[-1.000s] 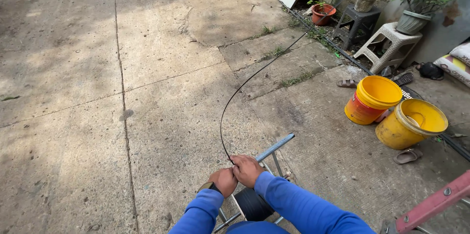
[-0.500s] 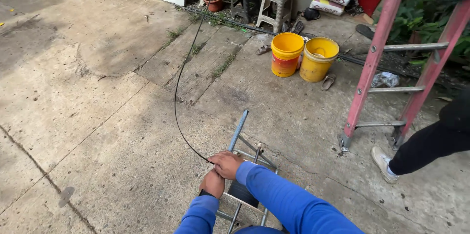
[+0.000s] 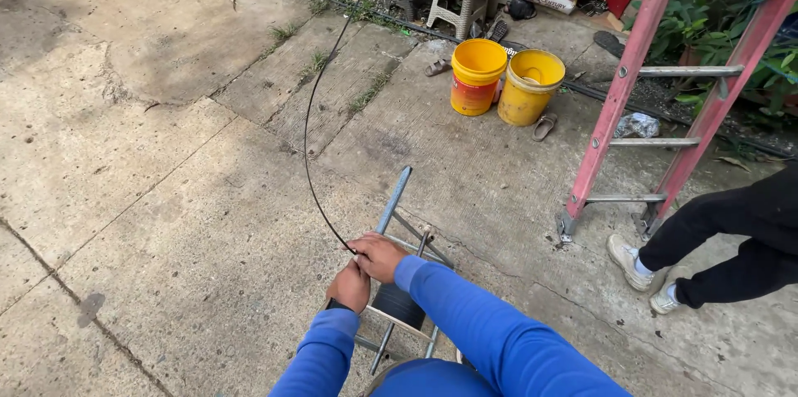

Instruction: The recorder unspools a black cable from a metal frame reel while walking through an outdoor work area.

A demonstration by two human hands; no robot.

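A thin black cable (image 3: 309, 118) arcs across the concrete from the plants at the back down to my hands. My right hand (image 3: 378, 256) pinches its near end above a small metal reel stand (image 3: 397, 214). Just below and to the left, my left hand (image 3: 349, 287) is closed by the cable's end; whether it grips the cable or the black spool (image 3: 397, 305) on the stand I cannot tell. Both my sleeves are blue.
Two yellow buckets (image 3: 505, 79) stand on the concrete ahead. A red stepladder (image 3: 665, 89) rises at the right, with another person's legs in black trousers and white shoes (image 3: 715, 247) beside it. White and dark stools, a potted plant and sacks line the back edge.
My view has swung right and tilted, so the ladder and the other person's legs came in. My hands stay together at the cable's end over the reel stand.
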